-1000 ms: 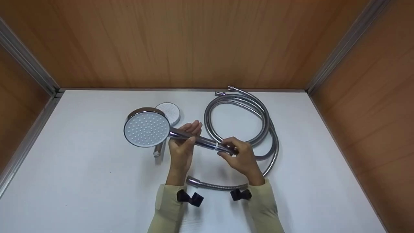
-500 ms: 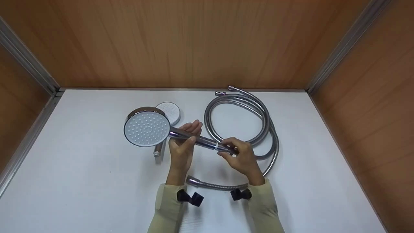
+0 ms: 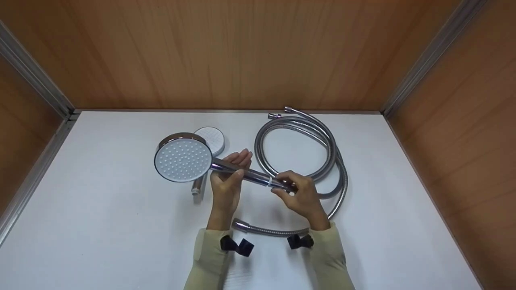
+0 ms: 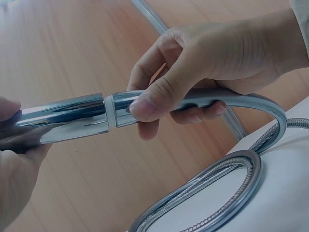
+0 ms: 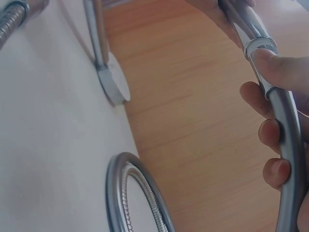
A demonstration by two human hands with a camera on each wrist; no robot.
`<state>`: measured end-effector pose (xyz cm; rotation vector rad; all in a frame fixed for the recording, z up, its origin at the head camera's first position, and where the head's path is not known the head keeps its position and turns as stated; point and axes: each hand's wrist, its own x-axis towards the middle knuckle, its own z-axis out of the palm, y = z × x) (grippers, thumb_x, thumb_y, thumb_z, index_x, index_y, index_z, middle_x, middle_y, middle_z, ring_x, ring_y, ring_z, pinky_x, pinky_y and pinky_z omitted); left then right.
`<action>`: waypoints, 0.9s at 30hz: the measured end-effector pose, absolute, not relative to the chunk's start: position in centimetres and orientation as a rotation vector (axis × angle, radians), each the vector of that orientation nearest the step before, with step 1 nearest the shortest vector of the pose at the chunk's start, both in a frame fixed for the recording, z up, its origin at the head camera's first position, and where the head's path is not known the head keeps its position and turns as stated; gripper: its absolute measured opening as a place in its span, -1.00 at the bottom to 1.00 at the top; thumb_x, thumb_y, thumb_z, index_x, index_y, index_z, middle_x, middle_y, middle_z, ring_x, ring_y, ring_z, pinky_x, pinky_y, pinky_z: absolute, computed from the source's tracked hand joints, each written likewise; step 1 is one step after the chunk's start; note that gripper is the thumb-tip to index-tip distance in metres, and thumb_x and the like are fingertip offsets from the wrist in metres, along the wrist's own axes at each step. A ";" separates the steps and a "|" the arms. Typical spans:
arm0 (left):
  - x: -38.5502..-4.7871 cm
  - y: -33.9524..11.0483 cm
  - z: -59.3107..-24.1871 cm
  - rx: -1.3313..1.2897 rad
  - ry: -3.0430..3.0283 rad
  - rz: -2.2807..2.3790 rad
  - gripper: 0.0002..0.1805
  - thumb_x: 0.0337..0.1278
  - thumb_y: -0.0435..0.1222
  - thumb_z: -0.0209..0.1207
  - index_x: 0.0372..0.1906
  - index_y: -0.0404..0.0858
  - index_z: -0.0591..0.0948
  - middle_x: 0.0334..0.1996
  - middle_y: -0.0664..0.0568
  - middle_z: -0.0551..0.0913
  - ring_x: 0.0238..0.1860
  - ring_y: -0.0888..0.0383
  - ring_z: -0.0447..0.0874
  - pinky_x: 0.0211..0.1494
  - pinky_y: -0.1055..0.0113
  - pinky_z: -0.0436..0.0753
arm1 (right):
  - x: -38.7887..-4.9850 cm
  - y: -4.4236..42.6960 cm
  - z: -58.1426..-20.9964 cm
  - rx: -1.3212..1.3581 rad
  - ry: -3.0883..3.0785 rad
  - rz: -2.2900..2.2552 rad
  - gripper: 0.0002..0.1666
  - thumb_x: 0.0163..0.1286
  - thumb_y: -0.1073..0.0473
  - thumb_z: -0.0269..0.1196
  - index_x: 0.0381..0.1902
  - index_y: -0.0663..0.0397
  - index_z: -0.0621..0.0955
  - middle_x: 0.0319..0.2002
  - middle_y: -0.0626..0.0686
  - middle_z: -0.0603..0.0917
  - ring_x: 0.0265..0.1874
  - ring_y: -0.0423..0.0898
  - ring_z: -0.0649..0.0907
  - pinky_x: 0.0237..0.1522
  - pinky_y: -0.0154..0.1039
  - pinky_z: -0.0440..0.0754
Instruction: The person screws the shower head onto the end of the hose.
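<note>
The shower head (image 3: 183, 160) is held above the table (image 3: 105, 225), its white nozzle face tilted toward the head camera and its chrome handle sloping down to the right. Its position and angle match those of the frames from one second and half a second earlier.

The left hand (image 3: 227, 186) supports the handle: palm turned up, fingers extended behind it, thumb laid across the front. The right hand (image 3: 301, 194) pinches the hose fitting (image 4: 127, 108) between thumb and fingers at the handle's lower end. Both grips are unchanged from the earlier frames.

A white ring (image 4: 111, 111) sits at the joint, between handle and fitting; thread engagement cannot be determined. The smooth grey hose (image 4: 246, 100) bends away from the right hand.

The hose coil (image 3: 260, 149) rests on the table beyond the right hand. A loose hose end (image 3: 241, 225) lies near the left sleeve (image 3: 209, 253). A second shower head (image 3: 211, 140) lies face up, partly hidden behind the held one. These items also remain in place.
</note>
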<state>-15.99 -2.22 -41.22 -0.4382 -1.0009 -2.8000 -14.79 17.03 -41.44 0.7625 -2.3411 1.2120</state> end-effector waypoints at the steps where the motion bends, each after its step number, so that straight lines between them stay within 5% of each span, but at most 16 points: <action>1: -16.0 -2.2 -41.2 -0.441 -0.999 -2.801 -0.58 -0.01 -0.56 0.21 0.00 -0.31 0.43 -0.02 -0.07 0.69 0.10 0.04 0.64 0.38 0.16 0.46 | -14.8 17.0 -41.4 0.763 -2.340 1.215 -0.71 0.02 0.34 0.45 -0.27 0.16 0.61 -0.41 -0.01 0.72 -0.61 -0.27 0.54 -0.69 -0.49 0.50; 15: -15.9 -2.3 -41.1 -0.411 -1.087 -2.776 -0.57 0.01 -0.59 0.10 0.03 -0.29 0.40 0.01 -0.02 0.68 0.12 0.07 0.63 0.40 0.18 0.45 | -14.8 17.0 -41.4 0.766 -2.355 1.252 -0.73 0.07 0.31 0.43 -0.26 0.18 0.62 -0.41 0.00 0.72 -0.60 -0.27 0.54 -0.71 -0.30 0.59; 27: -16.1 -2.2 -41.2 -0.415 -1.028 -2.797 -0.57 0.00 -0.51 0.26 0.00 -0.31 0.42 -0.01 -0.05 0.69 0.11 0.05 0.64 0.38 0.17 0.47 | -14.9 16.9 -41.4 0.725 -2.369 1.197 -0.57 -0.06 0.37 0.48 -0.21 0.21 0.54 -0.41 0.05 0.74 -0.63 -0.22 0.58 -0.71 -0.31 0.58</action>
